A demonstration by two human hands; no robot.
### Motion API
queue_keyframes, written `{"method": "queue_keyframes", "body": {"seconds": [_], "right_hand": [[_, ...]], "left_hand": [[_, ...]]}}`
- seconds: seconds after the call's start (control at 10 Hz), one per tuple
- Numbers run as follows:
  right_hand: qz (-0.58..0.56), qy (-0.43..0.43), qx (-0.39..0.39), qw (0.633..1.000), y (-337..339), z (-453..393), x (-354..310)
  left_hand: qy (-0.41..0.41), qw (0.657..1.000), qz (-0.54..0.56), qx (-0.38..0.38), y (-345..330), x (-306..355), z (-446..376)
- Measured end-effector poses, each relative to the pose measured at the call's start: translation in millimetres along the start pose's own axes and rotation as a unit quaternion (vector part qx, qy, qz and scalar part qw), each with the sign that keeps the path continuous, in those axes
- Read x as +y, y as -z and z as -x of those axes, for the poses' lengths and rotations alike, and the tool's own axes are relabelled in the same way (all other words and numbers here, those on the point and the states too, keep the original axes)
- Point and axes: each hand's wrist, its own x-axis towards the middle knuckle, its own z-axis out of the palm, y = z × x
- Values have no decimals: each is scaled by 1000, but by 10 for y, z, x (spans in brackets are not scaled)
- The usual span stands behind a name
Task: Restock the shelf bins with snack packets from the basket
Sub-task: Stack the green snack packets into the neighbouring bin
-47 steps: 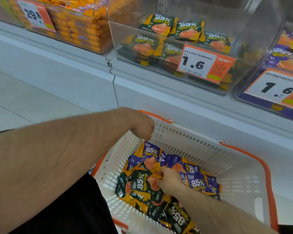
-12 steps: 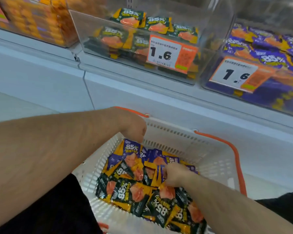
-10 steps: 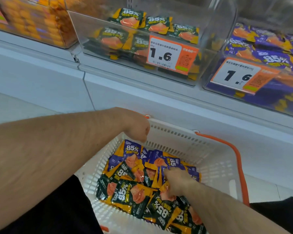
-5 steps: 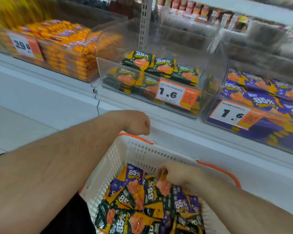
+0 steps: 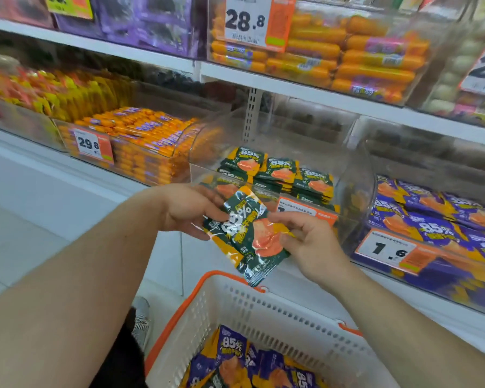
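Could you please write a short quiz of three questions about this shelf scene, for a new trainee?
1. True or false: both hands hold the green packet above the basket.
2. Multiple choice: which bin holds packets of the same green kind? A. the clear bin directly behind the hands; B. the bin of purple packets; C. the bin of orange sticks.
3. Fill in: the price label on the purple bin reads ____.

Key
1. True: the left hand and the right hand each pinch one side of it.
2. A
3. 1.6
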Motion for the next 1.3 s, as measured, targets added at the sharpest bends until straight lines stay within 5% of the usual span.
{"method": "queue_keyframes", "body": {"seconds": [0.1,0.3,0.5,0.6,0.9,1.0,1.3], "right_hand": [[-21,3,-28,999,-13,-65,-97],[-61,-25,-26,997,-66,-318,-423],[-39,-48,171,983,22,-953,-648],[-34,-112,195,974,13,-1276,-671],[-19,-227,36,973,-473,-1476,-721],[231,-221,-89,943,-549,-1655,-644],[258,-262,-86,926,-546,-1707,-564]], "left_hand": [[-75,986,147,31,20,17,-37],[-163,927,262,214,11,101,-188],[-165,874,244,387,97,117,-278],[-114,905,156,378,77,77,-305],[-73,948,143,276,-58,110,-227],[-70,958,117,252,-66,106,-197],[-42,973,74,216,-101,105,-230]]}}
